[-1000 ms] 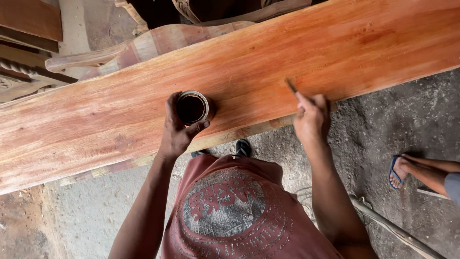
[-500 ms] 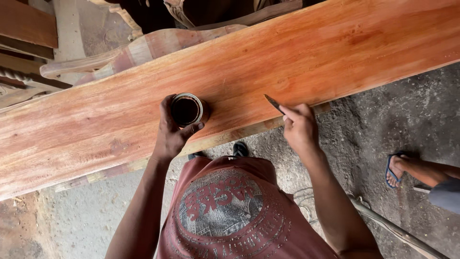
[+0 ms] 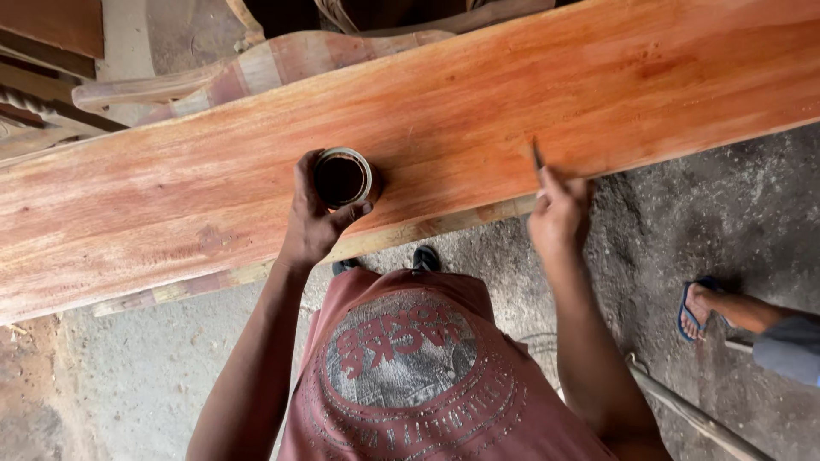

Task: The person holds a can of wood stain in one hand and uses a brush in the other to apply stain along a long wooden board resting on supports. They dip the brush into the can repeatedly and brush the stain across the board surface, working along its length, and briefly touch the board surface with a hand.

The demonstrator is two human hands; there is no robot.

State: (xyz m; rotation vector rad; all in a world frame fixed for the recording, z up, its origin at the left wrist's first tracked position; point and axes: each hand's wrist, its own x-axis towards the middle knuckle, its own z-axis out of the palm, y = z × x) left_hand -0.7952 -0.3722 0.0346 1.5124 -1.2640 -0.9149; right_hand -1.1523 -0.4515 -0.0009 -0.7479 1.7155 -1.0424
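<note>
Two bare arms reach forward from a reddish printed shirt (image 3: 410, 376) toward a long, orange-red stained wooden plank (image 3: 530, 94). The left hand (image 3: 314, 218) is closed around a small round tin (image 3: 343, 177) with dark liquid inside; the tin sits on the plank near its front edge. The right hand (image 3: 559, 218) is pinched tight on a thin brush (image 3: 537, 158), whose tip touches the plank surface, also close to the front edge. On the grey concrete floor (image 3: 666, 222) at right, another person's foot in a blue sandal (image 3: 696, 309) stands. Beyond the plank's far edge lie carved wooden pieces (image 3: 256, 68)
</note>
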